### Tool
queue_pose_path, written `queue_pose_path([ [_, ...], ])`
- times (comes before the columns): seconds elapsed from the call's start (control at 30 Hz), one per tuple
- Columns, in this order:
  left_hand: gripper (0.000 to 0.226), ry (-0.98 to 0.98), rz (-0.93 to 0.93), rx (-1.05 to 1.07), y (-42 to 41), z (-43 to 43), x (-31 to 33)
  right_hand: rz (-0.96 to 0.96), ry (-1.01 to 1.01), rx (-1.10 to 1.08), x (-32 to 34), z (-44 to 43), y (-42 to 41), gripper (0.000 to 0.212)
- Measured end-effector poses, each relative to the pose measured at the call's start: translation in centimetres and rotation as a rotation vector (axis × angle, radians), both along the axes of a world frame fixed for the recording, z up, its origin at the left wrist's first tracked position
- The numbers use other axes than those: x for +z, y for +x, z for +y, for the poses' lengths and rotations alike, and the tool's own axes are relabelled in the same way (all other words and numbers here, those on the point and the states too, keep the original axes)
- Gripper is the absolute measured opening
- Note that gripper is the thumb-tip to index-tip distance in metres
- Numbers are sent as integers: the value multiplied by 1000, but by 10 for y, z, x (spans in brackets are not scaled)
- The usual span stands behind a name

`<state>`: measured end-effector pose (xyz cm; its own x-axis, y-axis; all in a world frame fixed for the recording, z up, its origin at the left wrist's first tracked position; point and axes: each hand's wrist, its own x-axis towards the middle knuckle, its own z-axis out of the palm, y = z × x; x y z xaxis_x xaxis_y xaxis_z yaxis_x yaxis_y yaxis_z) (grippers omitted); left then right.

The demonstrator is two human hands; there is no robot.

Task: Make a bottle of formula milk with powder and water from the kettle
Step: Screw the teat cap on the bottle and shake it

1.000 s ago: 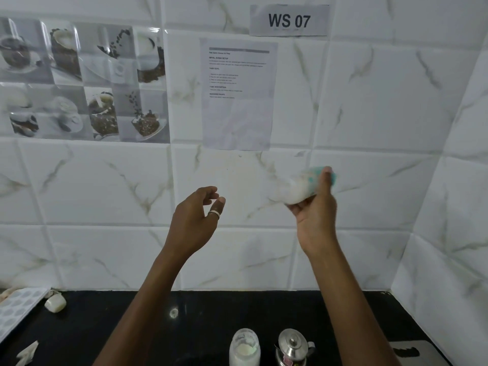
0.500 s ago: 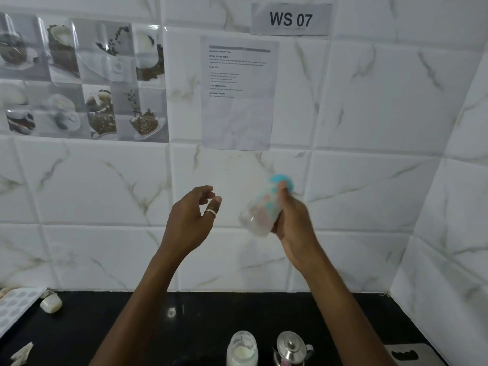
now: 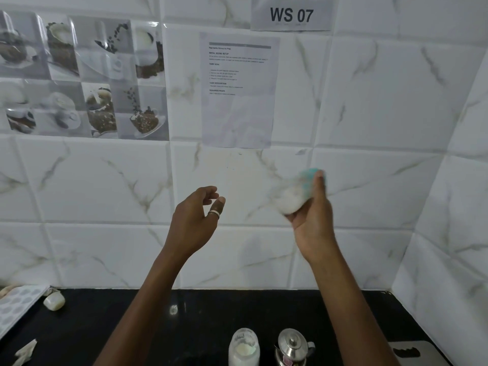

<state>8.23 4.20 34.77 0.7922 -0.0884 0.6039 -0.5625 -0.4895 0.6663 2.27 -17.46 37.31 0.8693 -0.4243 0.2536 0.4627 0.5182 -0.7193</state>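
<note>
My right hand (image 3: 313,220) grips a clear baby bottle (image 3: 293,195) with a teal cap, raised in front of the tiled wall. The bottle is blurred, tilted with the cap up to the right, and looks milky white inside. My left hand (image 3: 194,220) hovers to its left, fingers loosely curled, holding nothing; a ring sits on the thumb. Down on the black counter (image 3: 184,326) stand a jar of white powder (image 3: 243,347) and a small steel kettle (image 3: 293,346) with a knobbed lid, side by side at the bottom edge.
A white patterned tray (image 3: 15,307) and a small pale object (image 3: 54,301) lie at the counter's left. Crumpled paper (image 3: 26,351) sits at the bottom left. A grey flat device (image 3: 414,352) lies at the right, near the corner wall.
My right hand has swung the bottle up and right again after dipping it down and left half a second ago. The left hand has barely moved.
</note>
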Motion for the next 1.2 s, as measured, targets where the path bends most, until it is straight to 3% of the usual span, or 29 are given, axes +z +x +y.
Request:
queue_pose_path([
  [0.07,39,-3,2,4,0,1,0,-4,55,-58,4,-4,2,44],
  [0.2,39,-5,-1,5,1,-1,0,81,-271,19,-13,13,-1,58],
  [0.23,39,-3,-2,1,0,-1,0,71,-266,13,-13,13,-2,58],
  [0.33,39,1,-3,-1,-2,1,-1,-29,65,-38,-1,-1,-1,48],
  [0.4,39,-2,-3,5,-2,4,0,-44,101,-84,3,-3,-1,47],
  [0.57,39,-13,-9,7,-3,3,3,103,-344,33,-19,24,-8,69],
  [0.67,39,-17,-2,-1,-5,4,2,-12,-47,10,-7,15,-6,46],
  [0.73,40,-19,2,2,-5,6,2,-44,46,-22,1,11,-4,46],
  [0.9,38,-20,1,2,-5,5,1,100,-409,74,-17,32,-9,67],
  [0.93,38,-18,0,-2,-6,4,1,74,-370,59,-16,30,-9,61],
  [1.0,39,-15,1,-7,-6,5,0,-13,-105,48,-6,22,-8,47],
  [1.07,40,-14,2,-5,-5,7,0,-50,46,-8,4,16,-6,48],
  [1.13,39,-17,2,-2,-4,7,0,-19,-81,2,1,21,-6,54],
  [1.2,39,-14,1,0,-3,5,0,72,-347,48,-11,32,-9,64],
])
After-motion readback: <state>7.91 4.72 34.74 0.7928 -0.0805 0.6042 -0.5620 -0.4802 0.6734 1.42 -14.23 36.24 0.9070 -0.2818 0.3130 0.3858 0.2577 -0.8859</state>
